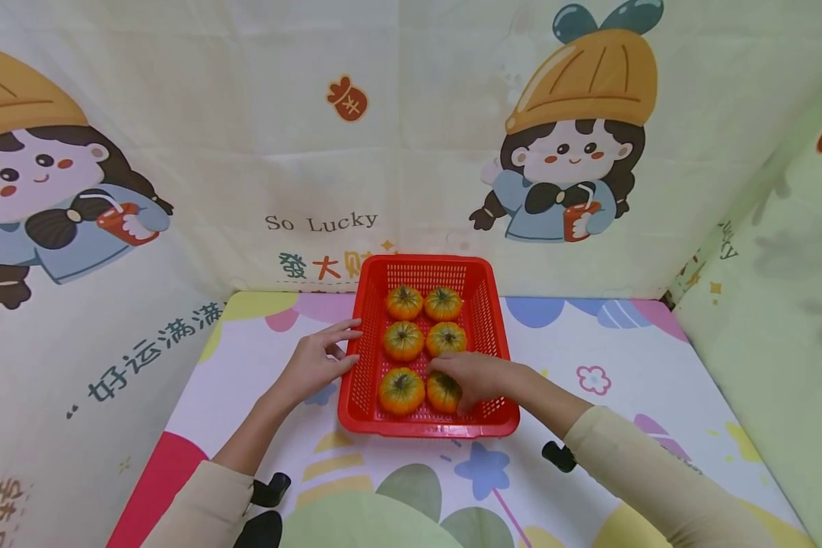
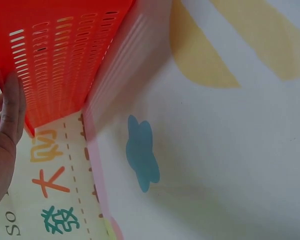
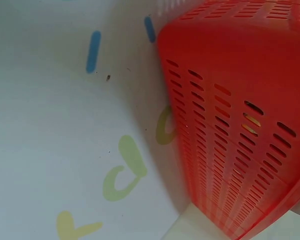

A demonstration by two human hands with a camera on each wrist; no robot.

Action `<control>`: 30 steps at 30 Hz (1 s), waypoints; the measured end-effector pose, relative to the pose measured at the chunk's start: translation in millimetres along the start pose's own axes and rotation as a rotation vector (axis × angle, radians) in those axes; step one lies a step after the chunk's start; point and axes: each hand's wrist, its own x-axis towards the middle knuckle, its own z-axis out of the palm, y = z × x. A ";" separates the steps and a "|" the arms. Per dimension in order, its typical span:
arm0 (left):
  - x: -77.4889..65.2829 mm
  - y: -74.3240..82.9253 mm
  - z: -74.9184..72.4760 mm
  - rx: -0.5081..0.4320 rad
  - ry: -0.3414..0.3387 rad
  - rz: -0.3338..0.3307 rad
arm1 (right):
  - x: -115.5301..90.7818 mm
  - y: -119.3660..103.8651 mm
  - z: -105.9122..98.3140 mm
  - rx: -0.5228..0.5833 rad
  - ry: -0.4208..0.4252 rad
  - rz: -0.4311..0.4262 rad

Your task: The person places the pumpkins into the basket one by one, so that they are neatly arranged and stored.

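A red plastic basket (image 1: 348,415) with slotted walls stands on the table and holds several small orange pumpkins, among them one at the front left (image 1: 402,392). My right hand (image 1: 476,377) reaches over the right rim and grips the front right pumpkin (image 1: 442,392), thumb and fingers on either side of it. At the left rim, my left hand (image 1: 320,358) touches the basket with fingers spread and fairly straight. The left wrist view shows those fingers (image 2: 11,107) against the basket's edge. In the right wrist view, the basket wall hides nearly all of the right hand.
A patterned cloth covers the table (image 1: 589,457). Behind the basket rises a cream backdrop (image 1: 438,190) with printed cartoon figures, and a similar side panel (image 1: 788,304) stands on the right. Black wrist-worn pieces (image 1: 270,489) show near both sleeves.
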 end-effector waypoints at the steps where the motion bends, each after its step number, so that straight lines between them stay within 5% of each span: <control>1: 0.1 0.0 0.0 0.000 0.001 0.000 | -0.2 -0.3 0.0 -0.002 0.001 0.003; 21: -6.0 -3.3 -3.1 0.033 0.008 0.046 | -28.5 -2.6 -29.6 0.130 0.090 -0.062; 30: -7.9 2.8 -6.9 0.158 0.058 0.102 | -65.8 14.8 -59.8 0.157 0.354 -0.071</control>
